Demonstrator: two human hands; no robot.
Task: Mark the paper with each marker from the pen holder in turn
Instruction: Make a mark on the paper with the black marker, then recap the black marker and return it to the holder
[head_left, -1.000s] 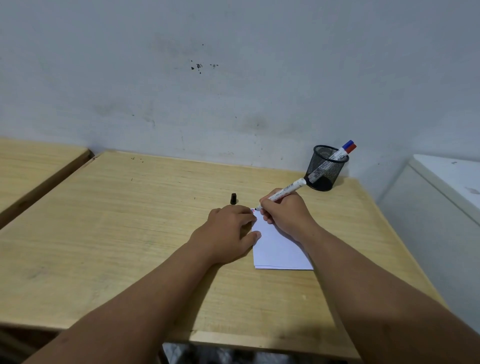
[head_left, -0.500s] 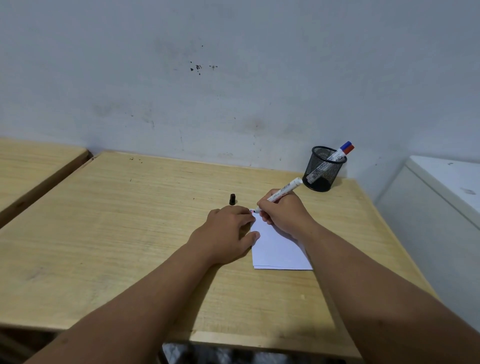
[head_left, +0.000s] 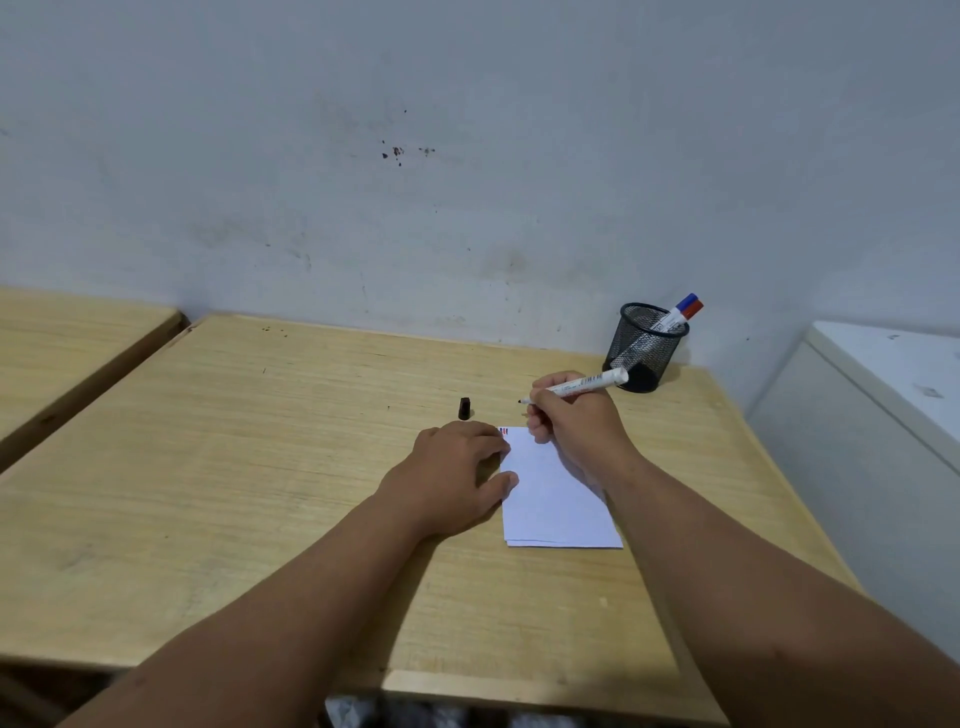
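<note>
Your left hand (head_left: 457, 475) lies flat, fingers spread, pinning the paper's (head_left: 558, 499) left edge. The black cap (head_left: 464, 408) stands just behind that edge. Your right hand (head_left: 574, 423) grips the uncapped marker (head_left: 576, 387), tip lifted off the paper. Behind-right of the paper, the pen holder (head_left: 647, 347) has 2 markers (head_left: 680, 312).

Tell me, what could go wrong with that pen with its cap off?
The small black cap stands loose on the wooden table; a bump from the left hand could roll it away. The uncapped white marker in the right hand has its bare tip pointing outward, so it might smudge the fingers or table. Left uncapped, it may dry out.
</note>
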